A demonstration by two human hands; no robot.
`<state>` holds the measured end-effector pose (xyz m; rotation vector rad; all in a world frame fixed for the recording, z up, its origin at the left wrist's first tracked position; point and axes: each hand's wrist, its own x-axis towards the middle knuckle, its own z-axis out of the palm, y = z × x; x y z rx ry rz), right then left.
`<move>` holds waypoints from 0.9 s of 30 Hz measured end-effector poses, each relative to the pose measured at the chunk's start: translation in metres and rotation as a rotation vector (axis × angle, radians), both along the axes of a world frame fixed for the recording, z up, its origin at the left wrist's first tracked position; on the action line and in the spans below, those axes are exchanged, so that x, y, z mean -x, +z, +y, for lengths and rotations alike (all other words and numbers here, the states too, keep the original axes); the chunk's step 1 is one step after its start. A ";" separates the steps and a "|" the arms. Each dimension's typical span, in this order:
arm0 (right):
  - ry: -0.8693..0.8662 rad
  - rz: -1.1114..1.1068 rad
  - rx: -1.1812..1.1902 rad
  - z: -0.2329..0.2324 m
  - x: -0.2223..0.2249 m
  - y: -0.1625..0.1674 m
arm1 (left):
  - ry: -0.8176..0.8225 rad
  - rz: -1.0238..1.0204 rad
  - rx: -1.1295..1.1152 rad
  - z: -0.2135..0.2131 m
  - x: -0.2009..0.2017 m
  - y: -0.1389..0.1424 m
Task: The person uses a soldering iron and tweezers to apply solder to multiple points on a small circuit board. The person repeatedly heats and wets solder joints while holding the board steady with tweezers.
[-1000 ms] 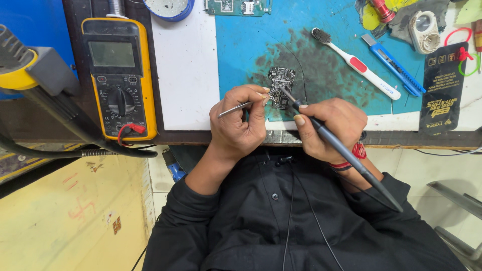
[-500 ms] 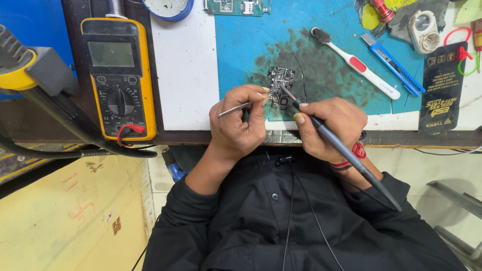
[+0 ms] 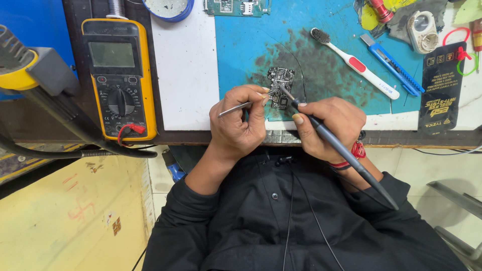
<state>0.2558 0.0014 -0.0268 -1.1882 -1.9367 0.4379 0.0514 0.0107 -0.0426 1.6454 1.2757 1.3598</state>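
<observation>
**Small circuit board worked with tweezers and soldering iron at bench edge**

Nearest the camera, a black buttoned shirt is seen, with both forearms raised to the table's front edge. The left hand is closed around thin silver metal tweezers, which are pinched between thumb and fingertips, with the tips pointed at the board. The right hand, banded at the wrist by a red thread bracelet, is curled in a pen grip around a slim black soldering iron; its tip is set on the board, and its handle is angled back over the right sleeve.

Between and just beyond the two hands, a small dark rectangular circuit board is laid on a soot-stained blue work mat, near the table's front edge.

Further back on the mat, a white toothbrush with a red grip and a blue utility knife are placed side by side, well apart from the board. A black printed pouch is laid at the right. To the left, a yellow digital multimeter is set upright beside a white sheet, with a red plug seated in it. At the far edge, a green circuit board is partly shown.
</observation>
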 end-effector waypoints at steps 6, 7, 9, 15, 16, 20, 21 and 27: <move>0.005 0.009 -0.009 0.000 0.000 0.000 | -0.005 -0.002 -0.013 0.001 0.000 -0.001; 0.010 0.006 -0.020 0.001 0.000 0.000 | -0.005 -0.002 -0.010 0.001 0.000 -0.001; -0.003 0.012 0.004 0.000 0.000 0.000 | -0.005 -0.002 -0.004 0.001 0.000 -0.001; 0.000 0.009 0.003 0.000 0.000 0.001 | -0.001 -0.006 -0.006 0.001 0.000 -0.001; 0.000 0.011 0.007 0.000 0.000 0.001 | -0.001 -0.005 -0.007 0.001 0.000 -0.001; -0.001 0.009 -0.007 0.001 0.001 0.001 | -0.003 -0.009 -0.004 0.001 0.000 -0.001; 0.003 0.009 -0.006 0.001 0.001 0.001 | -0.003 -0.011 -0.001 0.000 0.000 -0.001; -0.004 0.004 -0.010 0.001 0.000 0.000 | 0.009 -0.018 -0.008 -0.001 0.000 -0.001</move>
